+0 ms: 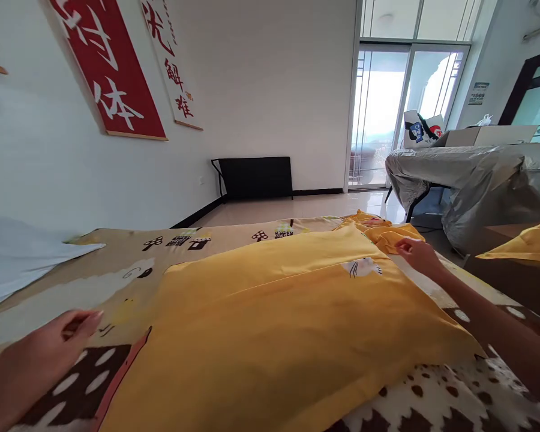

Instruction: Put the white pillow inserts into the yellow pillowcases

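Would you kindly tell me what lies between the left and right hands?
In the head view, the yellow cloth lies between them; patterned blanket shows between it and the left hand.

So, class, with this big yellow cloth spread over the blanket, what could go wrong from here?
The big yellow cloth has a ridge across it, so it might end up creased. The right hand is close to a crumpled yellow cloth and could snag it. The patterned blanket lies underneath, so a tug might drag it too.
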Motion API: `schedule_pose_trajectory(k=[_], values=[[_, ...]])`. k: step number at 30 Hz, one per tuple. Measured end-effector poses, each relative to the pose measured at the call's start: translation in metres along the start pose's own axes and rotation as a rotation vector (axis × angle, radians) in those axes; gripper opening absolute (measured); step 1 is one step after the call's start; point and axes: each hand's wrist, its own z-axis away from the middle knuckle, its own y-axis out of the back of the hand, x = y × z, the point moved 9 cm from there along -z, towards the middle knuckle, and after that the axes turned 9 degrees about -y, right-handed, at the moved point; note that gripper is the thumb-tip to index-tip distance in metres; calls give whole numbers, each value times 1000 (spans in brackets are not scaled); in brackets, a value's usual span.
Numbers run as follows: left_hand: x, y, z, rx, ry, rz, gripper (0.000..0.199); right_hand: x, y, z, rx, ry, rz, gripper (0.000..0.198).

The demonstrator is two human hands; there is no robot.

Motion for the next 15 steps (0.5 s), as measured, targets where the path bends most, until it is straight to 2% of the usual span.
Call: schedule_pose_trajectory(k=[1,2,4,5,6,7,8,10,12,15], values=[[41,1,2,-25,43,-2,50,-41,-5,12,11,96,4,21],[93,-3,4,-71,-22,37,51,-87,-13,29,-22,227,-8,22],[206,-24,14,-229,-314,99,56,-175,-30,76,-77,519,-32,25],[253,-36,22,-290,-474,100,58,-213,-41,103,-129,662,-21,27],[290,-50,31,-348,-600,95,56,-242,-52,129,-182,780,-20,28],[314,-63,38,-376,-695,79,55,-264,-63,151,-242,870,-30,30],[330,-73,42,-366,-769,49,52,-278,-72,165,-282,905,-44,33],[335,-92,45,-371,-827,6,50,-285,-86,175,-331,916,-65,40],[318,-105,41,-416,-795,5,52,-273,-98,169,-377,915,-59,45],[280,-111,30,-483,-662,16,58,-238,-106,142,-439,875,-25,50]])
